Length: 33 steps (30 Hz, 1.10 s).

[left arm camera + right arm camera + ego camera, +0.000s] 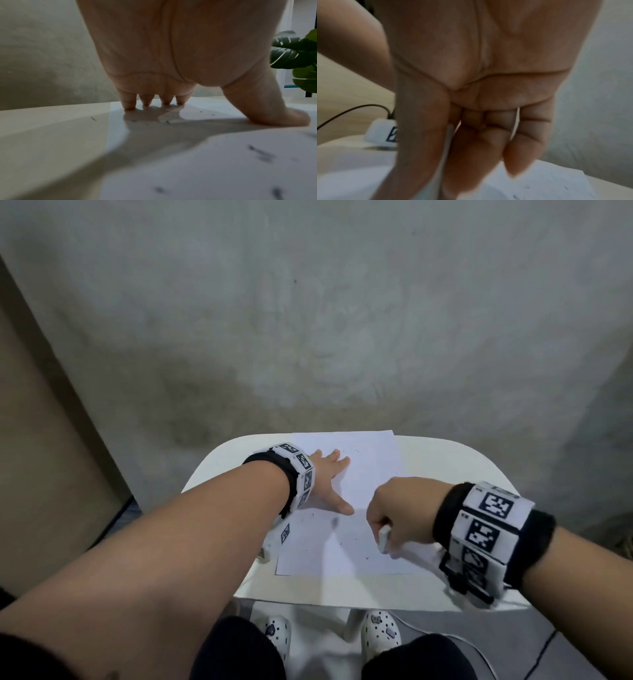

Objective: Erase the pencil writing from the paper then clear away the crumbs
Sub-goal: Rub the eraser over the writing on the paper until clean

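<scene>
**Eraser lifted, crumbs scattered on the sheet**

Nearest the person, the right hand [399,513] hangs just above the near right part of the paper [363,474], fingers curled round a small white eraser [384,537] whose end pokes out below the fist. The right wrist view shows the thumb and fingers closed on a pale sliver of it, though blur hides the exact grip.

The paper lies flat on the white table [445,460], its far edge reaching the table's far edge. Dark crumbs [342,542] speck the near half of the sheet, and a few more lie farther up; one lies off the paper on the table in the left wrist view. Whether any pencil writing remains I cannot tell; only a faint grey smudge [335,521] shows near the middle.

Farther along the paper's left edge, the left hand [325,477] lies spread and flat, fingertips [130,106] and thumb pressing the sheet down, holding nothing.

The paper looks thin, light and easy to crease or slide, so it likely needs that flat pinning hand while anything sweeps across it. The crumbs seem weightless and prone to smear; a light brushing toward an edge should suit them. The eraser is small and firm, best pinched by its sides.
</scene>
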{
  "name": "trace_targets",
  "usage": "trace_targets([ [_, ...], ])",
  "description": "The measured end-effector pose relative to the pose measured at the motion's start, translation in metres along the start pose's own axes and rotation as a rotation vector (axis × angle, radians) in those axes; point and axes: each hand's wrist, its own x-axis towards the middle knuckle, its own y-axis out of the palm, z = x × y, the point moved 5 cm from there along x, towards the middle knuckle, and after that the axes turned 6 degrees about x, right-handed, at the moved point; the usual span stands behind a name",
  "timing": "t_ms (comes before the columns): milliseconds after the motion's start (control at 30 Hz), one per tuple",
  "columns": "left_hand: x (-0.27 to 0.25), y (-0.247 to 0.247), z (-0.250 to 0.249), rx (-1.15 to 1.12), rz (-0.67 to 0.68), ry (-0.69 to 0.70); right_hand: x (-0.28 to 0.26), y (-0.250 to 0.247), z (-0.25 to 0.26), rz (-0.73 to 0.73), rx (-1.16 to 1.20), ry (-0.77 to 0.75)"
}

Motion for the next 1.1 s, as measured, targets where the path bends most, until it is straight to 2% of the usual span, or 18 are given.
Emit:
trace_targets([
  [67,0.0,0.0,-0.002,-0.01,-0.012,0.005,0.012,-0.009,0.003,-0.01,0.046,-0.008],
  [200,0.001,-0.003,-0.003,-0.033,-0.024,0.02,0.031,-0.016,0.02,-0.185,0.073,-0.067],
  [267,0.004,-0.002,-0.001,-0.025,-0.006,0.018,0.026,-0.006,0.021,-0.173,0.067,-0.098],
  [433,0.008,0.003,0.004,0.011,-0.011,0.012,0.007,0.002,0.016,-0.013,0.113,-0.076],
  [600,0.006,-0.002,0.004,-0.015,-0.017,0.025,0.029,-0.014,0.01,-0.169,0.106,-0.01],
  [767,0.003,0.004,0.033,-0.007,-0.014,-0.022,0.028,-0.01,0.007,-0.148,0.114,0.016],
  [900,-0.003,0.008,0.035,-0.045,-0.024,-0.014,0.042,-0.021,0.017,-0.027,0.025,0.014],
  [1033,-0.008,0.004,0.03,-0.087,-0.039,0.014,0.059,-0.028,0.039,-0.18,0.094,-0.061],
  [1100,-0.005,0.006,0.032,-0.081,-0.031,0.031,0.054,-0.019,0.046,-0.203,0.066,-0.098],
])
